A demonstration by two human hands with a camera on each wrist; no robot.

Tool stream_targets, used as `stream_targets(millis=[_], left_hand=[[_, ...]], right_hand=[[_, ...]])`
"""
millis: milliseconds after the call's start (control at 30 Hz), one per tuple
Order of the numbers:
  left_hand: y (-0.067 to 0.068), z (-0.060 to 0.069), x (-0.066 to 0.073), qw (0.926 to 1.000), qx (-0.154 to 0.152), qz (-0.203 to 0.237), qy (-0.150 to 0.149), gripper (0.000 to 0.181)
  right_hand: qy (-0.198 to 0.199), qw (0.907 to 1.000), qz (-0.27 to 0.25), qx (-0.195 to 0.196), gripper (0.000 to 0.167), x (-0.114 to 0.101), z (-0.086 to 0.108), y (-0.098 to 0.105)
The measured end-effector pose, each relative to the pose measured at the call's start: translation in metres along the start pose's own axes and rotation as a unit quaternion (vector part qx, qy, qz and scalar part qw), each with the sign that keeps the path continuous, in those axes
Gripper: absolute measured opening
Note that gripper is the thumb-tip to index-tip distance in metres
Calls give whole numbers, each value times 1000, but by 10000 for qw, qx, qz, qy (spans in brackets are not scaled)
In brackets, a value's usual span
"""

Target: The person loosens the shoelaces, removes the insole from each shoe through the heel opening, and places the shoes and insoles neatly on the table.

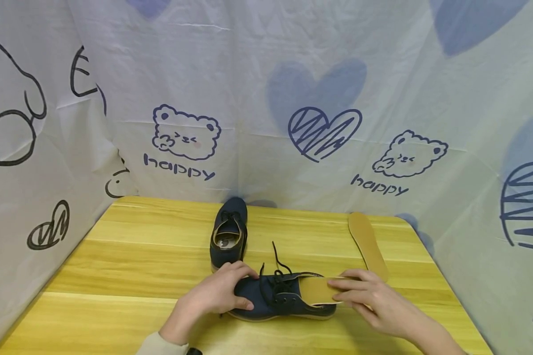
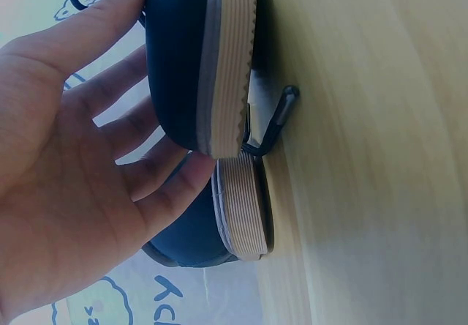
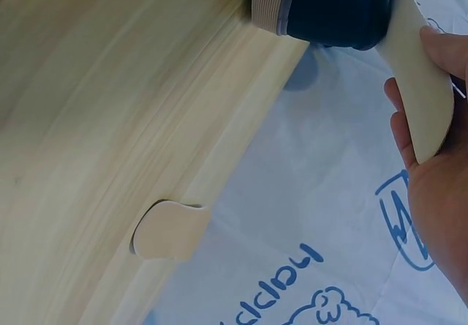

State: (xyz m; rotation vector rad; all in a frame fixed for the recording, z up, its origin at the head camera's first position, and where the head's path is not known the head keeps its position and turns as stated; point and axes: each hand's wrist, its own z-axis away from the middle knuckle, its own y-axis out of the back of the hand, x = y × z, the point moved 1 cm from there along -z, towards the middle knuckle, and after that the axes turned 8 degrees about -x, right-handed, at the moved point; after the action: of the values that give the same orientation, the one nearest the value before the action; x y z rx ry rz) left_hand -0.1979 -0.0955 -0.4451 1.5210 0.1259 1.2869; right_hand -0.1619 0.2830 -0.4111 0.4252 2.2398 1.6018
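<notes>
A dark navy lace-up shoe (image 1: 288,306) lies sideways on the table, toe to the left, its laces loose. My left hand (image 1: 215,292) holds the toe end, with the thumb on the near side and the fingers on the far side; the left wrist view shows them around the toe (image 2: 179,61). With my right hand (image 1: 377,303) I pinch the outer end of a tan insole (image 1: 315,290). Its front part is inside the shoe opening, hidden, and its rear end sticks up out of the heel, as the right wrist view shows the insole (image 3: 420,83) tilted.
Behind, a matching navy shoe (image 1: 234,209) stands with its toe pointing away. A second tan insole (image 1: 366,239) lies at the right rear of the wooden table (image 1: 151,246). Printed white cloth (image 1: 248,98) hangs around the table's back and sides.
</notes>
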Motion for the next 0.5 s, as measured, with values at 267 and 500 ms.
stream_targets(millis=[267,500], left_hand=[[0,0,1,10000,5,-10,38,53],[0,0,0,10000,0,8,35,53]], right_hand=[[-127,9998,-151,25,34,0,4,4],[-254,9994,-239,69,31,-1,10,5]])
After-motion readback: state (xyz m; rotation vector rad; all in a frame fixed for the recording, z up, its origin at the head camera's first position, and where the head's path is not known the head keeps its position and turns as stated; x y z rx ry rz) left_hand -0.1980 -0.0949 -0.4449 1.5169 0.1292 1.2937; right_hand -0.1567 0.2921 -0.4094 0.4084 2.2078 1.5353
